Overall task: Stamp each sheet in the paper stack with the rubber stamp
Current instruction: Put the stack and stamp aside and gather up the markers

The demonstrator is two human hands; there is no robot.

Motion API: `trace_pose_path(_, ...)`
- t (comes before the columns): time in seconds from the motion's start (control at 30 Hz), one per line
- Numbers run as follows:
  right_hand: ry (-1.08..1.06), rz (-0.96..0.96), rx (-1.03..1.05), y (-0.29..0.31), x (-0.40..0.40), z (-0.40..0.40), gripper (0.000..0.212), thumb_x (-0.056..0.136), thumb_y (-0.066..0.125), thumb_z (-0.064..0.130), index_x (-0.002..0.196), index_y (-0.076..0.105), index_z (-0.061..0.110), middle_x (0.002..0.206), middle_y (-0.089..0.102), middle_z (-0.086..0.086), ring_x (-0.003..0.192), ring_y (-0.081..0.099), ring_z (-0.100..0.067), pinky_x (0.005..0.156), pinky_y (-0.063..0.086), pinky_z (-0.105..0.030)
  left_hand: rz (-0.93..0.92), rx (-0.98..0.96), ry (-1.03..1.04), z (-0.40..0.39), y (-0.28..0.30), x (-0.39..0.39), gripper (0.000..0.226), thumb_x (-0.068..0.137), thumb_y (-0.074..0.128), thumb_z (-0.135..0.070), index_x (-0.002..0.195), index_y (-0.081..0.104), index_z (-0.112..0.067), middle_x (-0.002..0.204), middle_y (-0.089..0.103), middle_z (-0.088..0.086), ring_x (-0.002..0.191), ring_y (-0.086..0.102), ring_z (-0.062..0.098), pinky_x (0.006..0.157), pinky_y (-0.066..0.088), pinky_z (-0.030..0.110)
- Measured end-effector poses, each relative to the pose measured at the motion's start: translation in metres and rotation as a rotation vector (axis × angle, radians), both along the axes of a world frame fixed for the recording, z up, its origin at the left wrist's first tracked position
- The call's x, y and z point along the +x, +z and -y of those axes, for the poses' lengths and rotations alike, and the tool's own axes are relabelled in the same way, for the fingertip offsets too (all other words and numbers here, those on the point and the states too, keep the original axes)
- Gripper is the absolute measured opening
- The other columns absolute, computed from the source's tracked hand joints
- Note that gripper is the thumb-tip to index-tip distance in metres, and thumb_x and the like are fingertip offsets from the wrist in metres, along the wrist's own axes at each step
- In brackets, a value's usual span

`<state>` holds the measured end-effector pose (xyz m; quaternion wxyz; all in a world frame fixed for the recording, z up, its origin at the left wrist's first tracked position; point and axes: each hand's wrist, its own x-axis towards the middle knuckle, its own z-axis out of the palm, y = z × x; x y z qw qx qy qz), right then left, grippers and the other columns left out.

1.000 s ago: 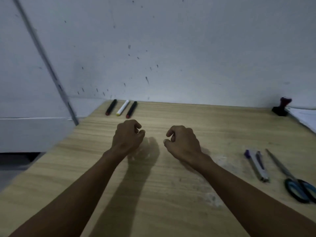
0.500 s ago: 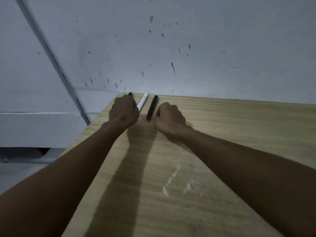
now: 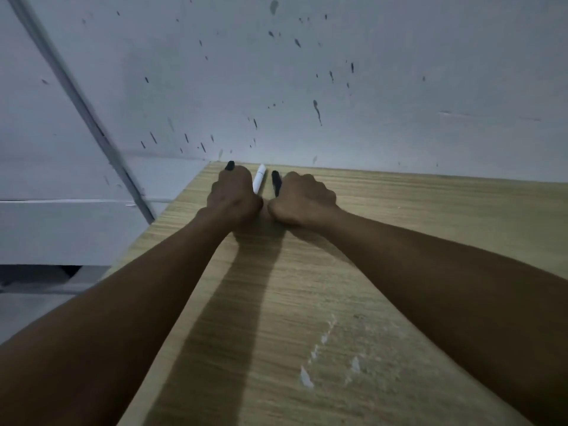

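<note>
Nearest you, white scuff marks (image 3: 325, 348) lie on the wooden table (image 3: 399, 302), between your two forearms. Farther out, both hands rest knuckles-up at the table's far left corner. Your left hand (image 3: 235, 195) has its fingers curled down over a black marker (image 3: 230, 165); only the marker's tip shows beyond the knuckles, and whether the fingers grasp it cannot be told. Your right hand (image 3: 302, 199) is likewise curled, with a second black marker (image 3: 276, 183) emerging just left of its fingers; contact there is hidden. A white marker (image 3: 259, 178) lies between the two hands. Behind the fingers stands a grey wall (image 3: 338, 87) with dark specks.

The rubber stamp and paper stack are out of view. Compared with half a second ago, both hands sit slightly closer together; the markers remain in place.
</note>
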<state>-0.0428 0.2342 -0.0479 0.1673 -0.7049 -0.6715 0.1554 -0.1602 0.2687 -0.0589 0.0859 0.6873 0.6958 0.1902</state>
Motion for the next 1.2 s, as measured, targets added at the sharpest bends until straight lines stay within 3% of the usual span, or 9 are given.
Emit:
trace_pose_path(0.13, -0.031, -0.037, 0.029, -0.002, 0.02, 0.039, 0.025, 0.085, 0.06, 0.031, 0.104, 0.051, 0.017, 0.092, 0.055, -0.001, 0.084, 0.055, -0.023, 0.066, 0.04, -0.033, 0.144, 0.061, -0.011, 0.027, 0.005, 0.008, 0.014, 0.078, 0.064, -0.012, 0.081, 0.055, -0.001, 0.091, 0.059, 0.011, 0.066, 0.056, 0.024, 0.053, 0.045, 0.033)
trace_pose_path(0.23, -0.085, -0.07, 0.055, -0.007, 0.041, 0.081, 0.021, 0.087, 0.059, 0.027, 0.103, 0.053, 0.017, 0.092, 0.059, -0.003, 0.079, 0.057, -0.024, 0.061, 0.041, -0.032, 0.304, 0.023, -0.044, 0.062, 0.009, 0.02, 0.019, 0.076, 0.067, -0.015, 0.082, 0.062, 0.003, 0.082, 0.067, 0.014, 0.061, 0.066, 0.026, 0.057, 0.059, 0.039)
trace_pose_path(0.33, -0.132, -0.053, 0.093, -0.013, 0.062, 0.13, 0.015, 0.09, 0.056, 0.031, 0.094, 0.052, 0.017, 0.088, 0.058, -0.003, 0.075, 0.056, -0.023, 0.059, 0.041, -0.031, 0.426, -0.005, -0.082, 0.105, 0.014, 0.038, 0.018, 0.073, 0.07, -0.012, 0.077, 0.066, 0.005, 0.067, 0.067, 0.018, 0.049, 0.067, 0.024, 0.047, 0.058, 0.037)
trace_pose_path(0.4, -0.165, -0.046, 0.117, -0.015, 0.076, 0.166, 0.018, 0.091, 0.056, 0.034, 0.098, 0.056, 0.018, 0.088, 0.059, -0.001, 0.076, 0.058, -0.023, 0.06, 0.043, -0.031, 0.461, -0.02, -0.123, 0.139, 0.019, 0.054, 0.015, 0.074, 0.071, -0.01, 0.074, 0.067, 0.005, 0.063, 0.068, 0.016, 0.047, 0.067, 0.022, 0.046, 0.058, 0.036)
trace_pose_path(0.5, -0.23, -0.023, 0.13, -0.016, 0.099, 0.214, 0.023, 0.091, 0.056, 0.037, 0.104, 0.056, 0.018, 0.095, 0.06, -0.004, 0.085, 0.061, -0.027, 0.064, 0.043, -0.032, 0.475, -0.046, -0.185, 0.187, 0.022, 0.079, 0.013, 0.075, 0.072, -0.009, 0.074, 0.068, 0.004, 0.06, 0.068, 0.014, 0.046, 0.067, 0.019, 0.046, 0.057, 0.033)
trace_pose_path(0.63, -0.27, -0.001, 0.163, -0.018, 0.131, 0.272, 0.021, 0.092, 0.055, 0.037, 0.1, 0.053, 0.018, 0.089, 0.056, -0.001, 0.083, 0.061, -0.025, 0.064, 0.045, -0.032, 0.475, -0.077, -0.245, 0.241, 0.016, 0.111, 0.015, 0.074, 0.072, -0.012, 0.072, 0.068, 0.002, 0.06, 0.067, 0.013, 0.046, 0.067, 0.019, 0.047, 0.058, 0.036)
trace_pose_path(0.8, -0.364, 0.06, 0.165, -0.023, 0.17, 0.317, 0.025, 0.092, 0.054, 0.043, 0.101, 0.054, 0.019, 0.095, 0.059, -0.003, 0.087, 0.061, -0.026, 0.07, 0.051, -0.036, 0.393, -0.112, -0.286, 0.287, 0.003, 0.144, 0.028, 0.066, 0.071, -0.028, 0.078, 0.065, -0.003, 0.075, 0.065, 0.013, 0.06, 0.067, 0.023, 0.052, 0.058, 0.035)
trace_pose_path(0.93, -0.421, 0.101, 0.16, -0.027, 0.196, 0.343, 0.028, 0.091, 0.053, 0.045, 0.102, 0.057, 0.02, 0.098, 0.062, -0.004, 0.092, 0.061, -0.026, 0.072, 0.051, -0.035, 0.314, -0.157, -0.338, 0.319, 0.0, 0.174, 0.027, 0.072, 0.073, -0.023, 0.08, 0.054, -0.007, 0.083, 0.061, 0.011, 0.067, 0.061, 0.02, 0.043, 0.037, 0.022)
trace_pose_path(1.2, -0.443, 0.151, 0.119, -0.027, 0.22, 0.363, 0.03, 0.088, 0.058, 0.047, 0.097, 0.056, 0.019, 0.1, 0.061, -0.005, 0.095, 0.061, -0.027, 0.073, 0.049, -0.034, 0.248, -0.124, -0.329, 0.347, 0.005, 0.209, 0.033, 0.076, 0.069, -0.016, 0.072, 0.036, -0.016, 0.08, 0.04, 0.001, 0.071, 0.051, 0.021, 0.047, 0.034, 0.024)
